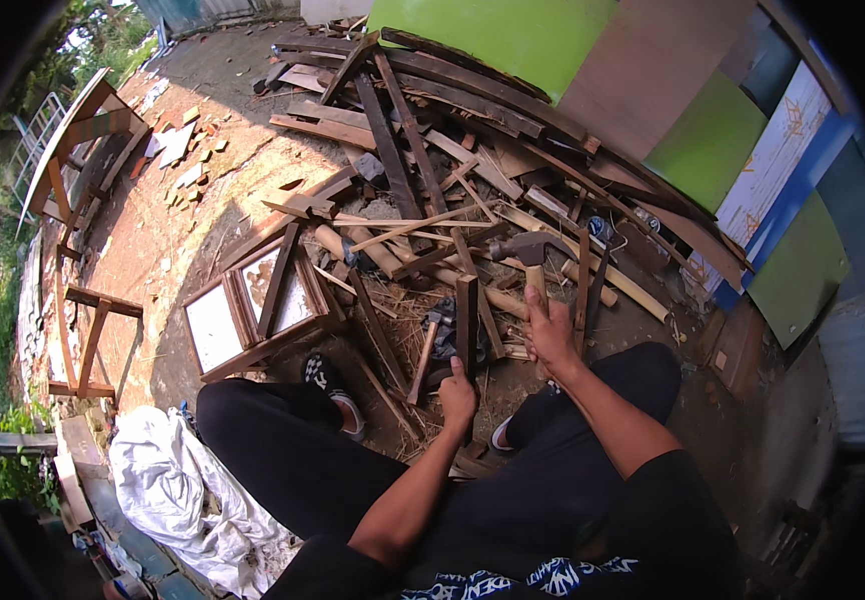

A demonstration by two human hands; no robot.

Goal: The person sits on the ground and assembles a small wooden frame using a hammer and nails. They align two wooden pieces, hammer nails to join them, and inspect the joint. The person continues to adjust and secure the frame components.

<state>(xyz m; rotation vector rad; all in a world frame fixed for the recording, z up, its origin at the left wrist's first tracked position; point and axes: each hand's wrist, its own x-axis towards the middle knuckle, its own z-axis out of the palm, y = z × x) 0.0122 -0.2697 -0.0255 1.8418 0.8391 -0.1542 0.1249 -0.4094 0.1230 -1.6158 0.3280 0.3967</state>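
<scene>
My right hand (552, 338) grips a claw hammer by its wooden handle (536, 285), and the dark metal head (529, 246) is raised above the scrap wood. My left hand (458, 400) is closed around the lower end of a dark wooden strip (466, 318), which stands upright in front of me. The hammer is to the right of the strip and apart from it. Between my feet lies a wooden-handled tool (424, 355) beside a dark plastic bag (444, 330). Straw and splinters cover the ground there.
A wooden frame with white panels (214, 327) stands near my left foot. A heap of planks (402, 130) spreads ahead, with bamboo poles (377, 250) at its near side. Green boards (707, 135) lean at the right. White cloth (177, 490) lies at left.
</scene>
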